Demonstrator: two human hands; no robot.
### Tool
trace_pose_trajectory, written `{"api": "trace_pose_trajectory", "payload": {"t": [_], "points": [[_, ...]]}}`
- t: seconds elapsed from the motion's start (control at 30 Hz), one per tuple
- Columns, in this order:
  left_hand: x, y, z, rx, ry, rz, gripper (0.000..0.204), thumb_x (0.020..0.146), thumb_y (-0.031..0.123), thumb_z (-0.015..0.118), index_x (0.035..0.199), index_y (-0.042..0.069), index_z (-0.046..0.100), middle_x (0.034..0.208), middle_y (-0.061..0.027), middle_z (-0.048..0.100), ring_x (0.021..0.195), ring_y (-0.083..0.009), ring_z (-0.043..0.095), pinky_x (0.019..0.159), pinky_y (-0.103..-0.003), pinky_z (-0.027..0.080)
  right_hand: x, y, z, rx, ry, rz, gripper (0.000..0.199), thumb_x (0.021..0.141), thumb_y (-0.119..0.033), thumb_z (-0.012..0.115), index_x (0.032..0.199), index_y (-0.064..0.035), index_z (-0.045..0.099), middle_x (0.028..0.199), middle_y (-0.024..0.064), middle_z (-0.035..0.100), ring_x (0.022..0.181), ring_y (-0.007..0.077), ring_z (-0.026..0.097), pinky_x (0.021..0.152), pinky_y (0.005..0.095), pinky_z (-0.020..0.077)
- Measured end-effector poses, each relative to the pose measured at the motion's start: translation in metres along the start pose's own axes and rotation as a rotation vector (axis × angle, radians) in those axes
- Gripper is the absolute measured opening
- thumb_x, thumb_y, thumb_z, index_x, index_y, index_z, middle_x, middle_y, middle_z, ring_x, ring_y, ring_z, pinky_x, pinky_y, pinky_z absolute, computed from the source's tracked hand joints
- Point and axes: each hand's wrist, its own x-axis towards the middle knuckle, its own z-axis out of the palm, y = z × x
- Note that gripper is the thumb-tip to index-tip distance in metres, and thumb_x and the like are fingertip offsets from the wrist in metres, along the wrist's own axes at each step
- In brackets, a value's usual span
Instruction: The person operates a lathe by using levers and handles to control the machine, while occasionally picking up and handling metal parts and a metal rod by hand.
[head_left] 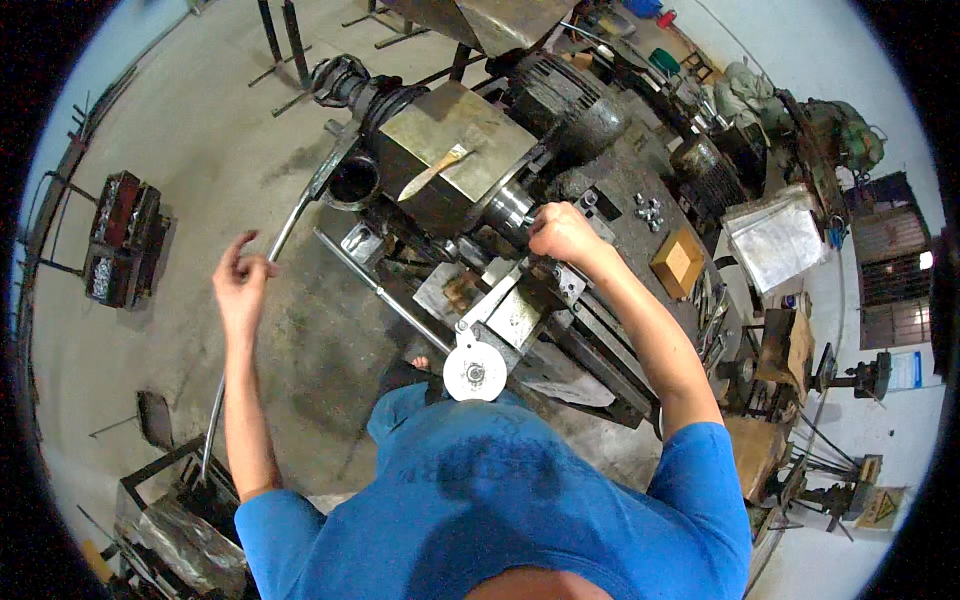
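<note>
A greasy lathe-like machine stands in front of me. My right hand is closed right beside its shiny round spindle end. Whatever the fingers pinch there is hidden from above. Off to the left, my left hand is raised with fingers loosely curled and apart, nothing visible in it. Its fingertips are near a long bent metal rod, though whether they touch it I cannot tell. On the machine's flat top lies a paintbrush with a wooden handle. A white round handwheel or disc sits close to my body.
Small metal parts lie on the bench at right, beside an open cardboard box. Beyond them is a plastic-covered sheet. A dark metal rack stands at far left, and a cart-like frame at lower left.
</note>
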Motion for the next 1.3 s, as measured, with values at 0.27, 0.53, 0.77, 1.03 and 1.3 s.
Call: {"api": "trace_pose_trajectory", "payload": {"t": [0.27, 0.53, 0.77, 1.03, 1.3], "points": [[-0.024, -0.048, -0.065, 0.606, -0.152, -0.105, 0.040, 0.077, 0.017, 0.060, 0.110, -0.003, 0.051, 0.074, -0.0110, 0.057, 0.071, -0.0176, 0.056, 0.067, -0.028, 0.044, 0.010, 0.011, 0.009, 0.365, 0.022, 0.106, 0.023, 0.054, -0.020, 0.059, 0.063, 0.0011, 0.062, 0.059, 0.0173, 0.057, 0.054, 0.0243, 0.059, 0.055, 0.0325, 0.0466], [-0.025, -0.104, -0.073, 1.000, -0.321, -0.096, 0.034, 0.069, 0.014, 0.059, 0.102, 0.005, 0.057, 0.078, -0.0206, 0.059, 0.078, -0.0357, 0.056, 0.069, -0.043, 0.044, 0.017, -0.018, 0.001, 0.410, 0.241, 0.302, 0.026, 0.054, -0.021, 0.055, 0.057, 0.0049, 0.054, 0.054, 0.0219, 0.049, 0.052, 0.0277, 0.055, 0.055, 0.0354, 0.0428], [0.023, -0.134, -0.095, 1.173, -0.234, 0.235, 0.016, 0.061, 0.005, 0.058, 0.077, 0.004, 0.057, 0.063, -0.0174, 0.056, 0.063, -0.0332, 0.057, 0.060, -0.044, 0.045, 0.014, -0.019, 0.004, 0.418, 0.252, 0.391, 0.024, 0.053, -0.020, 0.055, 0.057, 0.0029, 0.051, 0.057, 0.0174, 0.049, 0.056, 0.0253, 0.051, 0.056, 0.0345, 0.0406], [0.163, -0.178, -0.148, 1.382, -0.319, 0.458, 0.022, 0.061, 0.004, 0.057, 0.081, 0.007, 0.048, 0.067, -0.0138, 0.056, 0.062, -0.0324, 0.056, 0.055, -0.041, 0.042, 0.012, 0.005, 0.021, 0.380, 0.360, 0.373, 0.018, 0.059, -0.015, 0.057, 0.060, 0.0026, 0.052, 0.077, 0.0203, 0.059, 0.088, 0.0314, 0.059, 0.070, 0.0328, 0.0445], [0.194, -0.187, -0.167, 1.342, -0.311, 0.512, 0.015, 0.062, 0.003, 0.055, 0.076, 0.006, 0.051, 0.066, -0.0138, 0.055, 0.061, -0.0308, 0.056, 0.054, -0.042, 0.043, 0.013, 0.005, 0.021, 0.177, 0.414, 0.229, 0.021, 0.058, -0.017, 0.057, 0.062, 0.0026, 0.052, 0.077, 0.0233, 0.056, 0.078, 0.0349, 0.058, 0.066, 0.0387, 0.0438]]}}
